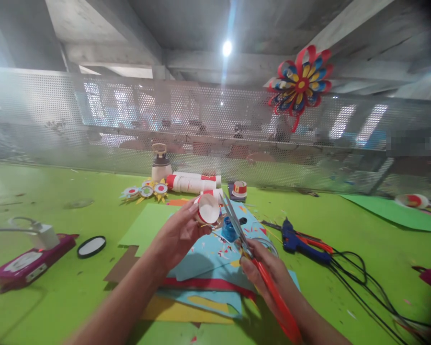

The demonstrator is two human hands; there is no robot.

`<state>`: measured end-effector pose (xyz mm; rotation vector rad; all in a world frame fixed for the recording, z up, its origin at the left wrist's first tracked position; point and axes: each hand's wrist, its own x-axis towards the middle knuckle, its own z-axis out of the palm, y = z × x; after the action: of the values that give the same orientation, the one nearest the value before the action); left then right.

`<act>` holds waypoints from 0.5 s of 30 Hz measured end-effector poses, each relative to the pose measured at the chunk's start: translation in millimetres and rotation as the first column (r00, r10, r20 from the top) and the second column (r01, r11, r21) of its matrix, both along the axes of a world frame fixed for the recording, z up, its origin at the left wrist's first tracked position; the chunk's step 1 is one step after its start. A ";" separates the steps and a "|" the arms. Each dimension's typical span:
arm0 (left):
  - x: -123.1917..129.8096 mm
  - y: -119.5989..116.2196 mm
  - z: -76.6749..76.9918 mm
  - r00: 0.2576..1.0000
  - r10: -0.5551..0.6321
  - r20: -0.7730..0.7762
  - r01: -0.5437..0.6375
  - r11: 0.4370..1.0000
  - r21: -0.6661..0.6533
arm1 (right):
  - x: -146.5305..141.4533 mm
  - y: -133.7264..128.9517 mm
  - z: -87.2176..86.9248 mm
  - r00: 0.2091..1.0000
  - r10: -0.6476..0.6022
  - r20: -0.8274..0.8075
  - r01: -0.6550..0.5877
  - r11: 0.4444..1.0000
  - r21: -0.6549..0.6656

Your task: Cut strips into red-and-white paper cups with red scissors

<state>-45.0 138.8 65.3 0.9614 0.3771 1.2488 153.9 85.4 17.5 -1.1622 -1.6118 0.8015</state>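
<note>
My left hand (181,232) is closed on a small paper cup (208,210), white inside with red on its outer side, its round opening turned toward me. In my right hand (264,266) is a pair of scissors (237,223) with red handles, the blades pointing up and away. The blade tips stand just right of the cup, and I cannot tell whether they touch it. Below both hands lie light blue paper sheets (201,258) strewn with small coloured scraps. A blue tape roll or jar (230,230) sits behind the blades, partly hidden.
A blue glue gun (303,242) with black cables lies at the right. Stacked paper cups (194,184), a beige bottle (161,165) and paper flowers (146,191) stand at the back. At the left are a purple power strip (32,263) and a round black-rimmed disc (91,247).
</note>
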 end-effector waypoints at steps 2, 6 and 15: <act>-0.1 -0.9 -0.6 1.000 0.018 -0.013 -0.018 1.000 0.026 | 0.3 0.5 -0.8 1.000 -0.008 0.004 0.008 1.000 0.007; 0.4 -2.5 -3.2 1.000 0.022 -0.010 -0.021 0.997 0.080 | 0.8 0.8 -1.0 0.999 -0.031 0.024 0.029 0.998 0.060; 2.6 -6.1 -2.7 0.985 0.066 -0.157 -0.042 0.987 0.154 | 1.1 -0.8 2.2 0.999 -0.023 -0.023 0.024 0.998 0.050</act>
<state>-42.4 132.7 62.6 1.1925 0.4433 1.2657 154.9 84.5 19.7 -1.1310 -1.5878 0.7524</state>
